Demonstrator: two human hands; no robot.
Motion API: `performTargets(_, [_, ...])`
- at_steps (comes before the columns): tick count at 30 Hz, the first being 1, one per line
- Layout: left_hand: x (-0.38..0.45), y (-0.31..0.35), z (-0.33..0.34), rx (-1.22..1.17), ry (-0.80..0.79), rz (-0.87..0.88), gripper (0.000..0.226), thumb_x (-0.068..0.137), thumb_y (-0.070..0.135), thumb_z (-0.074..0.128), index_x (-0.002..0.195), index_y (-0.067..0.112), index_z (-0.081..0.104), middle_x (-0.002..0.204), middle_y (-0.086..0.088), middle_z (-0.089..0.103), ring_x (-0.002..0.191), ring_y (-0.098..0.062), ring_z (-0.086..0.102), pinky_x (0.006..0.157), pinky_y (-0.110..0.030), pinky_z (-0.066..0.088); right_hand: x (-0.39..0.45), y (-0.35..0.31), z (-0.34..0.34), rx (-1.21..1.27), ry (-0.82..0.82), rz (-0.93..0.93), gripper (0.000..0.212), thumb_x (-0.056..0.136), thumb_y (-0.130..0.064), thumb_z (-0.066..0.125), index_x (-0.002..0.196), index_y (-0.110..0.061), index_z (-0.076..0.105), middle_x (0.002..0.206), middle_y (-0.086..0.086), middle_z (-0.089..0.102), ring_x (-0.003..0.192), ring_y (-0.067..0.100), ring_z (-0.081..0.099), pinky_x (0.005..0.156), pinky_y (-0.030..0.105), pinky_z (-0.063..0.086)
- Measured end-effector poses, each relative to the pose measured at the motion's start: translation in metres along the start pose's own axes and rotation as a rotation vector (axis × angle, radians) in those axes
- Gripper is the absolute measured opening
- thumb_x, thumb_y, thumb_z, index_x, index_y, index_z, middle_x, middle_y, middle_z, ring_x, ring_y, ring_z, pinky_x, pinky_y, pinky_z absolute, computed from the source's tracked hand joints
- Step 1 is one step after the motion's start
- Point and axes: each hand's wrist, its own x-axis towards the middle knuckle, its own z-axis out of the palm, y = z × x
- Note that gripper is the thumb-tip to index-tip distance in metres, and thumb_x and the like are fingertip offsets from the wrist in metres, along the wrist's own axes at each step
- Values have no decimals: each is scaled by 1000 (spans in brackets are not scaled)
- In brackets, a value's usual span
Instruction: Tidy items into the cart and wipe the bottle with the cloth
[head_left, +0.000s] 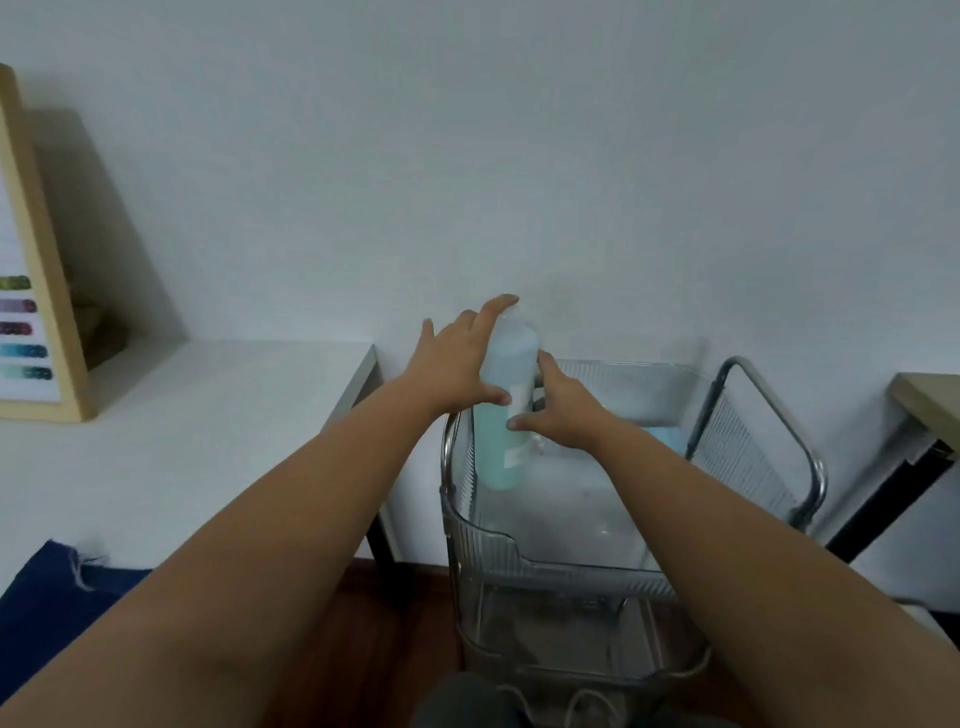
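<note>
A tall translucent bottle (503, 436) with pale green liquid and a white cap stands upright in the far left corner of the clear plastic cart (582, 564). My left hand (457, 358) rests against its upper part, fingers spread and thumb on the front. My right hand (563, 410) touches the bottle's right side with thumb and fingers. A dark blue cloth (57, 603) lies at the near left edge of the white table. A light blue item (667, 439) lies in the cart's top tray, behind my right arm.
The white table (208, 441) stands left of the cart, bearing a wooden-framed board (36, 291) with coloured dots. The cart's metal handle (769, 415) rises at its right. Another desk edge (930, 400) shows far right. Below is dark wooden floor (384, 623).
</note>
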Motion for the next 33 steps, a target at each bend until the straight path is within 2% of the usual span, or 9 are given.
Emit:
performTargets(8, [27,-3,11,-16,30,-53,117,64,46,84,147,45,2,137,-6,47,120,-26,54,111,-67,15,32,16,-6,-20,20,-13,97,71,-24,80,143,-41,17,110,-11,52,80,-3,57,61,10,39])
performTargets(14, [39,-7,19,-23,44,-94,116,66,45,83,146,48,-1,140,-4,44,115,-26,58,109,-72,9,42,21,-5,-16,52,-33,100,74,-24,79,144,-46,11,114,-10,52,94,14,59,78,28,46])
performTargets(18, [42,-8,21,-8,57,-107,117,66,46,83,147,49,-1,141,-4,45,119,-27,56,108,-73,9,45,24,-3,-12,88,-49,101,73,-26,79,143,-47,9,120,-5,57,98,15,59,80,29,47])
performTargets(21, [41,-7,20,-15,58,-101,118,66,45,83,146,50,-4,144,-4,44,125,-29,51,108,-73,10,42,23,-3,-8,128,-55,102,69,-26,82,145,-42,16,130,-4,55,105,14,55,84,28,43])
performTargets(25, [31,-5,24,-25,81,-134,126,71,49,79,145,49,-23,155,-4,33,136,-31,40,109,-71,12,23,8,-13,-32,157,25,102,71,-27,82,151,-27,20,144,3,42,127,23,45,104,38,41])
performTargets(27, [25,-5,30,-68,59,-214,130,73,53,76,144,42,-32,161,-3,23,143,-30,31,110,-69,13,2,-8,-23,89,374,-19,78,78,-22,77,144,-26,37,136,2,49,115,16,53,97,33,47])
performTargets(29, [16,-4,35,-153,-23,-302,132,74,55,75,144,37,-35,164,0,12,147,-29,21,111,-68,13,-27,-31,-33,307,682,-157,45,82,-13,69,122,-32,60,113,-5,64,93,7,61,80,26,54])
performTargets(31, [11,-7,40,-171,-91,-342,129,77,52,74,146,31,-33,165,2,9,149,-29,15,113,-67,13,-56,-55,-55,539,909,-318,30,81,-12,66,101,-34,69,93,-10,70,83,5,65,70,20,52])
performTargets(33, [5,-4,40,-132,-114,-364,121,82,48,71,150,26,-27,165,2,7,149,-29,12,114,-65,13,-90,-80,-85,716,999,-515,24,79,-12,67,96,-29,71,90,-6,72,83,10,67,72,19,52])
